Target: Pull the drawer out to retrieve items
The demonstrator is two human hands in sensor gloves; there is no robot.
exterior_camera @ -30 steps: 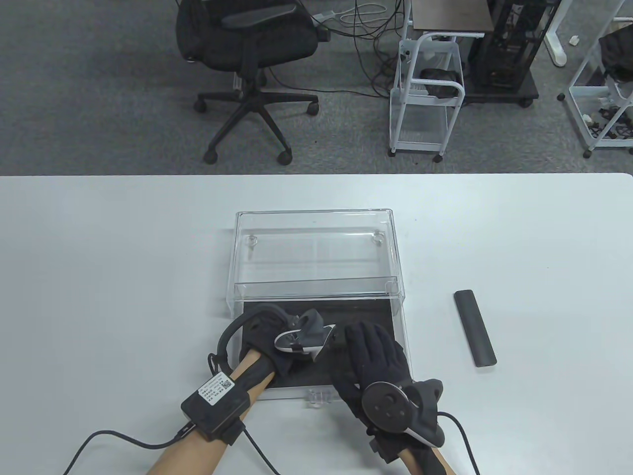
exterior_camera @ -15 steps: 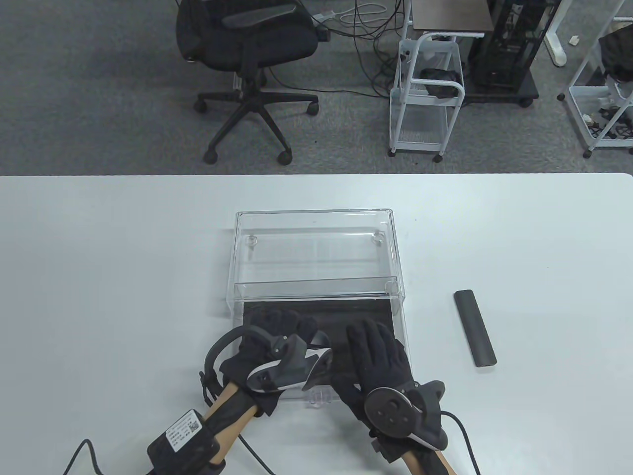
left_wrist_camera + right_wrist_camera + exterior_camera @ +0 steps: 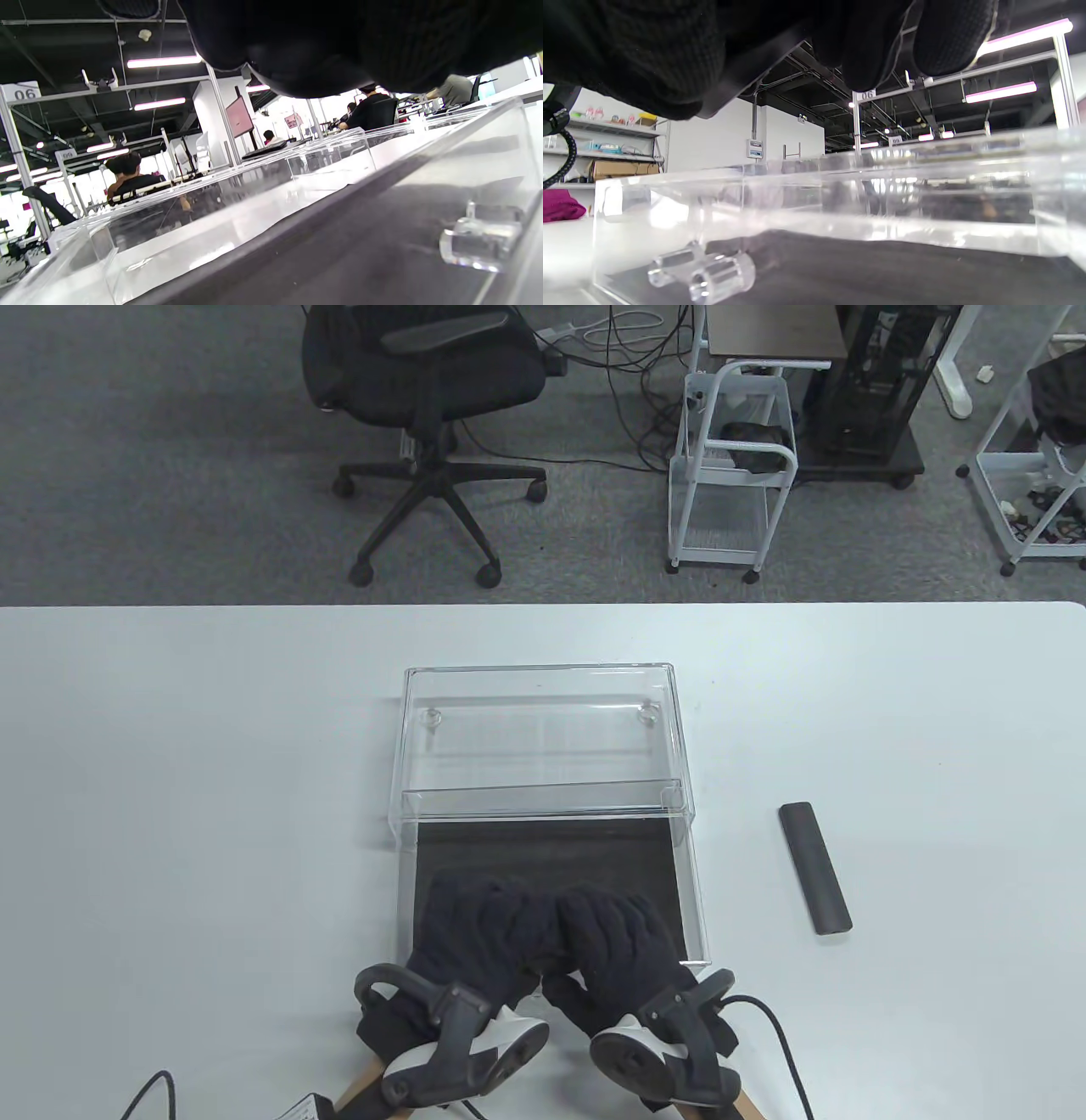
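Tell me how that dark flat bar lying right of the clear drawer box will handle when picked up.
The dark bar looks flat with rounded ends, lying flush on the table, so it probably won't roll. Its straight, even outline suggests stiff rather than floppy. Its low profile may make it awkward to pinch off the surface; weight can't be judged.

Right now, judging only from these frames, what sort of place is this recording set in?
Most likely an open lab or office workspace set up for data collection: a white table on grey carpet, an office chair and wire trolley behind it, and numbered station frames under strip lights.
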